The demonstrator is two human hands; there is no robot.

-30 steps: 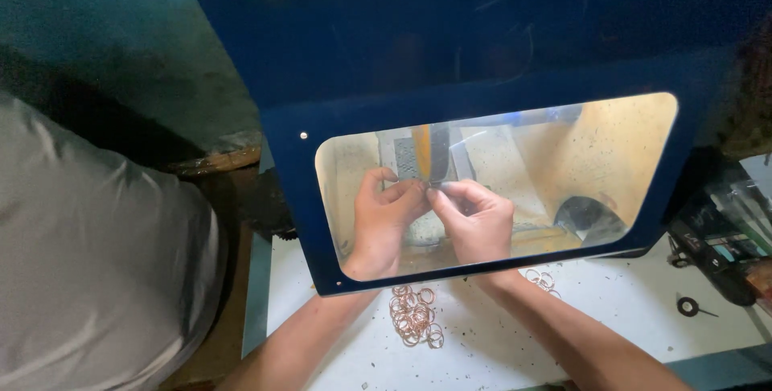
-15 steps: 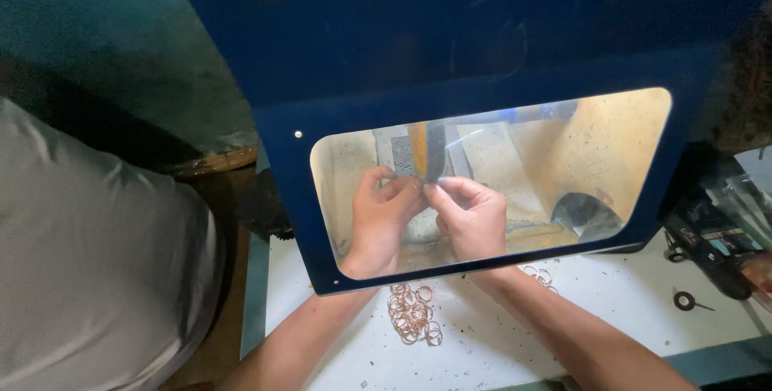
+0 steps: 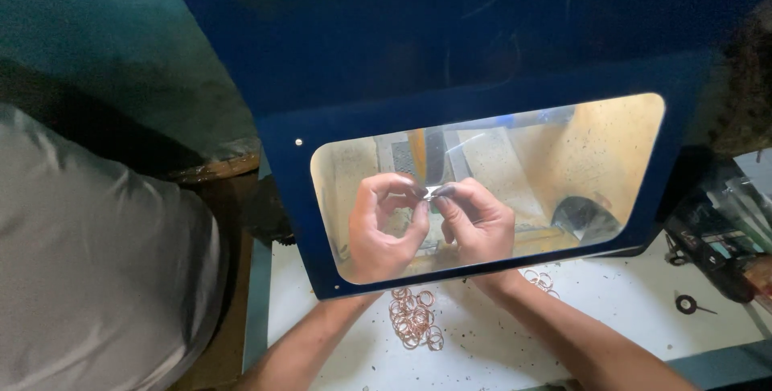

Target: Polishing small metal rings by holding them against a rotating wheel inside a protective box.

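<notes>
Behind the clear window of a dark blue shield (image 3: 482, 77), my left hand (image 3: 384, 230) and my right hand (image 3: 478, 224) meet at the fingertips. Together they pinch a small shiny metal piece (image 3: 432, 191), held just below a vertical orange and grey machine part (image 3: 426, 154). What kind of piece it is stays too small to tell. Both forearms reach in under the shield's lower edge. A pile of several copper-coloured rings (image 3: 414, 318) lies on the white table (image 3: 627, 310) between my forearms.
A few more copper rings (image 3: 540, 280) lie by my right wrist. A small black washer (image 3: 686, 304) and dark tools (image 3: 716, 250) sit at the right. A person in a grey shirt (image 3: 88, 270) stands close on the left. A dark round object (image 3: 585, 216) sits inside the shield.
My fingertips have shifted slightly around the small piece while both hands stay in the same place behind the window. The view has drifted a little.
</notes>
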